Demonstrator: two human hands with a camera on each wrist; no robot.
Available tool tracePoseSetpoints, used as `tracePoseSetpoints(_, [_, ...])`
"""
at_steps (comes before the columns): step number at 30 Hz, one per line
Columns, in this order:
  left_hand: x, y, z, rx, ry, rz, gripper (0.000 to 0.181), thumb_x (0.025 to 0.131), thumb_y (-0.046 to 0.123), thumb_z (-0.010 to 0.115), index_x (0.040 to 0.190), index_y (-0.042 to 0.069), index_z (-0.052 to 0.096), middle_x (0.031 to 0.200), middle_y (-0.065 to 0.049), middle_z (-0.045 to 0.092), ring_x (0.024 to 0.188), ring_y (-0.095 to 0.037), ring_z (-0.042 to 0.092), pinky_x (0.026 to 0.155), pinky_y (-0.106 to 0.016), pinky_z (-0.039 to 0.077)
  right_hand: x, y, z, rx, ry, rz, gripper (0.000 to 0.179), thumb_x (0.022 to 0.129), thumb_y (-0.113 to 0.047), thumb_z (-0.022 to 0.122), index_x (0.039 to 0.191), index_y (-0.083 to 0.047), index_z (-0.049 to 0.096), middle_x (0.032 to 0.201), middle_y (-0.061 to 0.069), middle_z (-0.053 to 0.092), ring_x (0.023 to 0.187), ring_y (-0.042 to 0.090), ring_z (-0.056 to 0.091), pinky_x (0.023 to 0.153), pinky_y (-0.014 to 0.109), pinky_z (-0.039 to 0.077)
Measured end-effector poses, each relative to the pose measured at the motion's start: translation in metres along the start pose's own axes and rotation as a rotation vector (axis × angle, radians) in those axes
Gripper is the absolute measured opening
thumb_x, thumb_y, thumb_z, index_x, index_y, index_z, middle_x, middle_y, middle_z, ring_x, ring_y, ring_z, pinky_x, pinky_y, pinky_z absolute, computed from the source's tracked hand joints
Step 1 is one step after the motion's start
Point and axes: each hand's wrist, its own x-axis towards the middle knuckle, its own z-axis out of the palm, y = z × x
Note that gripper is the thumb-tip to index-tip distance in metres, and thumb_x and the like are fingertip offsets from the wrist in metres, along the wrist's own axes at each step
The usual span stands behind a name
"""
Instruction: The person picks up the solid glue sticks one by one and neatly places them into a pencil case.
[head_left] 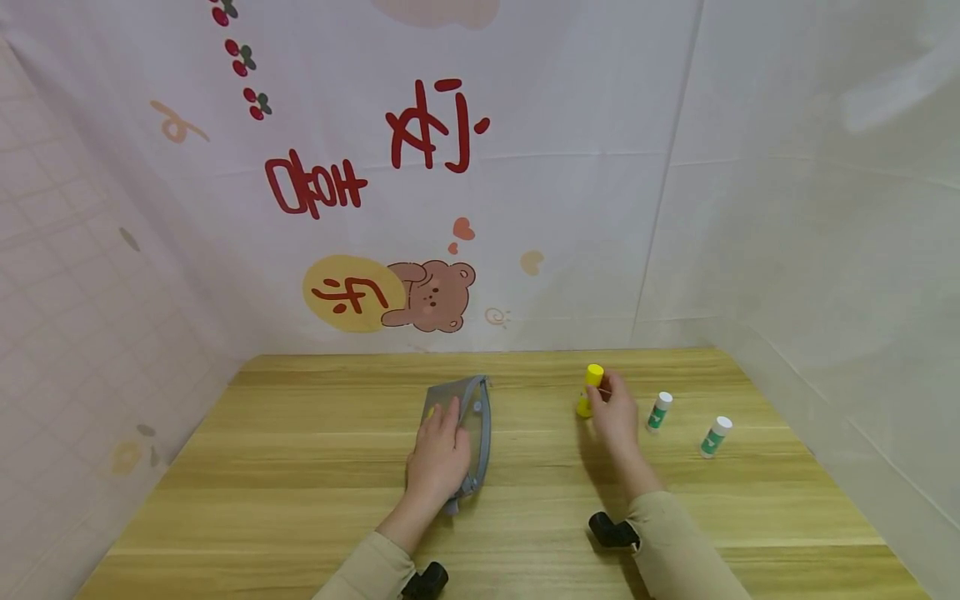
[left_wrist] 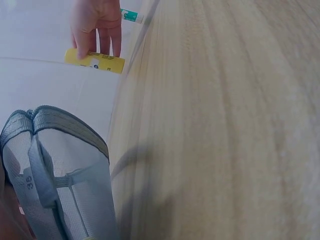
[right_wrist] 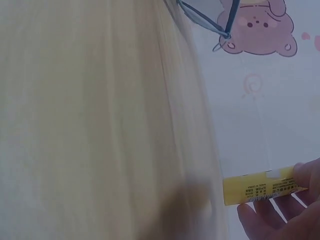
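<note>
A grey mesh zip pouch (head_left: 484,433) lies left of the table's middle, its zipped edge towards the right. My left hand (head_left: 438,454) rests on top of the pouch with fairly straight fingers; its thumb is hard to make out. Through the mesh a small yellow patch shows by the fingertips. In the left wrist view the pouch (left_wrist: 82,175) bulges, with a loop tab on its side. My right hand (head_left: 617,412) pinches a yellow glue stick (head_left: 594,377) between thumb and fingers, roughly upright. Whether its base touches the table, I cannot tell. Printing covers the glue stick (right_wrist: 257,187) in the right wrist view.
Two white-capped glue sticks with green labels stand right of my right hand, one nearer (head_left: 659,412) and one farther right (head_left: 716,437). Behind the wooden table (head_left: 315,467) hangs a white printed cloth (head_left: 585,208). Black wrist mounts (head_left: 613,531) sit at both sleeves.
</note>
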Motion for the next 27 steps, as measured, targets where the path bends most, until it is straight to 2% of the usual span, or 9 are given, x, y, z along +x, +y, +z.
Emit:
tracePoseSetpoints(21, [0.000,0.000,0.000,0.004,0.001,0.010,0.054,0.098,0.022,0.038,0.150,0.009,0.043,0.152,-0.026,0.037,0.138,-0.048,0.034,0.088,-0.079,0.033,-0.018,-0.022,0.024,0.054,-0.070,-0.069,0.031,0.098,-0.006,0.058,0.125,0.008,0.055,0.117,0.028,0.063,0.106,0.041,0.063,0.091,0.050,0.051])
tracePoseSetpoints(27, [0.001,-0.001,0.001,0.006,-0.006,0.009,0.055,0.098,0.023,0.037,0.151,0.010,0.043,0.152,-0.025,0.038,0.138,-0.047,0.033,0.088,-0.079,0.033,-0.023,-0.028,0.031,0.104,-0.102,-0.080,0.029,0.098,-0.006,0.060,0.124,0.007,0.057,0.113,0.026,0.064,0.102,0.040,0.064,0.081,0.043,0.057])
